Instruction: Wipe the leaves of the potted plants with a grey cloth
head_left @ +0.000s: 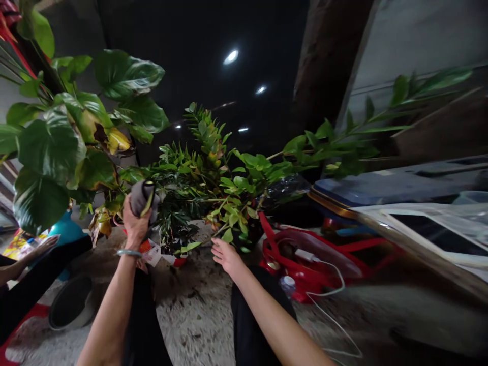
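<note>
My left hand [136,223], with a bracelet at the wrist, is closed around a grey cloth [144,198]. A yellow-green leaf edge shows against the cloth. My right hand [227,256] is low at the front of a leafy green plant [244,175], fingers apart and close to a thin stem. Whether the fingertips touch that stem I cannot tell. A narrow green leaf [189,247] lies just left of these fingertips. Between my hands, a darker fine-leaved plant [175,208] rises from a low pot, mostly hidden by foliage.
A large-leaved plant [53,147] fills the left side. Below it are another person's arm [28,259] and a dark bucket [72,303]. To my right stand a red bag [305,254] with a white cable [335,279], a bottle [287,285] and a blurred table [381,185].
</note>
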A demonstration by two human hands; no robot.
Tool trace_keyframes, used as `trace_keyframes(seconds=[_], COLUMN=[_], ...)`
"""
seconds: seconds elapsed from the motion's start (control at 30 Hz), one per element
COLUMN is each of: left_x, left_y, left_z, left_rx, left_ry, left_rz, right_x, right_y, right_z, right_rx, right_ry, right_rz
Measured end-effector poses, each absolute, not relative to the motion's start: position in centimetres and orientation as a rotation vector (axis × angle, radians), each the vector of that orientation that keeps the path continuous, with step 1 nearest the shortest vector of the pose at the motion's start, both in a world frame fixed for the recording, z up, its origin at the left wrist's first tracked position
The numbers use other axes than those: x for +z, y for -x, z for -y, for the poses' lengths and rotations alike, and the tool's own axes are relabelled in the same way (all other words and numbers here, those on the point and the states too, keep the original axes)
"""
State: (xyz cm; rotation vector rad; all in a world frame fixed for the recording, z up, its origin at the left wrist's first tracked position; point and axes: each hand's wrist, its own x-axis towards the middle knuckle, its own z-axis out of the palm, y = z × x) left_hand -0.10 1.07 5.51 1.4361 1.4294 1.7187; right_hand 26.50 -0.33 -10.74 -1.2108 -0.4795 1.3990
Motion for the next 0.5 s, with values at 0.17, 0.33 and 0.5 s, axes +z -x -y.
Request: trace_keyframes(seconds=[0.17,0.33,0.5], left_x=[1.4,6.3,9.0], left_y=[-2.5,-1.3,-2.1], left_z=[1.0,2.0,-2.6], left_rx=[1.360,1.614,1.744], left_ry=[-1.496,-1.517,-1.888], left_rz=[-1.440,-1.407,-1.577], right_x=[-10.4,-10.9,-10.8], right_y=[-24.3,-24.4,-23.8], right_z=[-0.3,0.1,0.2], right_rx=[1.499,1.568,1.554], right_ry=[1.035,0.969,1.000], right_rz=[0.421,0.420,0.445])
